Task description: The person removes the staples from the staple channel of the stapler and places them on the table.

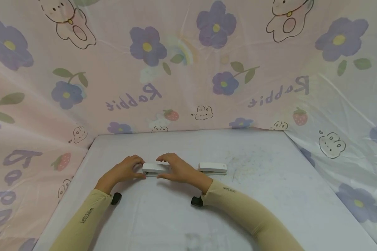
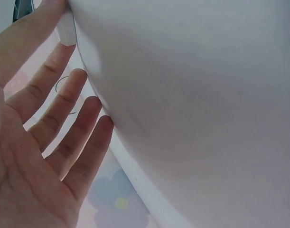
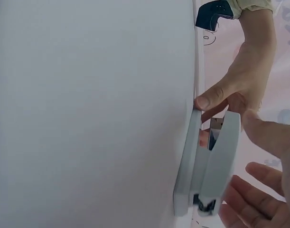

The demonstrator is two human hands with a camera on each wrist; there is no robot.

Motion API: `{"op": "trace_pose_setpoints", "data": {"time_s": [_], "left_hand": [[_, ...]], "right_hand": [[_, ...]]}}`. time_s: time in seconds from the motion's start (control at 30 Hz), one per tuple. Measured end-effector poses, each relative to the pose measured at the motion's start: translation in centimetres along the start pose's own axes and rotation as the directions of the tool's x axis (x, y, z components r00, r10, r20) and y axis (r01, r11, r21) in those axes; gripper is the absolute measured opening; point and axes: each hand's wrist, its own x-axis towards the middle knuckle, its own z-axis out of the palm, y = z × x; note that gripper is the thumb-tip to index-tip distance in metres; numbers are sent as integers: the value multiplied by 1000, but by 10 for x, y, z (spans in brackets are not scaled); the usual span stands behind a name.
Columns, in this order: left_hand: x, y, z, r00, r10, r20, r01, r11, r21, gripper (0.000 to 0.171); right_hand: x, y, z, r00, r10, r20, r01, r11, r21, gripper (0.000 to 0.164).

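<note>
A white stapler (image 1: 155, 168) lies on the white table between the two hands. My left hand (image 1: 126, 170) is at its left end, with thumb and index finger on either side of that end. In the left wrist view the other fingers of the left hand (image 2: 54, 128) are spread and fairly straight. My right hand (image 1: 179, 169) arches over the stapler's right part, thumb and fingers apart. The right wrist view shows the stapler (image 3: 216, 166) side on, a gap between its arm and base, with the right fingers (image 3: 254, 199) loosely curved behind it.
A second white stapler (image 1: 213, 168) lies just right of the right hand, near the wrist. The table (image 1: 150, 216) has faint smudges to its right. Printed cloth (image 1: 182, 76) with flowers and rabbits hangs behind and at both sides. A black wrist camera (image 1: 197, 201) sits under the right wrist.
</note>
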Motion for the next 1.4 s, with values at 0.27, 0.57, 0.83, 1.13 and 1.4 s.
{"op": "trace_pose_setpoints", "data": {"time_s": [0.27,0.57,0.83,1.13,1.4], "left_hand": [[2,5,-1,1000,-8,13,8,1000,10,48],[4,9,-6,998,-55,35,54,998,34,59],[7,8,-5,998,-48,35,46,997,54,59],[7,12,-5,997,-63,44,61,997,50,60],[8,17,-6,996,-73,52,70,996,61,61]], "right_hand": [[19,-4,13,1000,17,4,-17,997,81,53],[33,-5,23,998,62,29,-65,990,122,42],[38,-4,21,991,99,90,-106,991,76,41],[37,-3,20,987,120,110,-128,989,75,42],[34,-1,20,987,121,108,-132,987,94,44]]}}
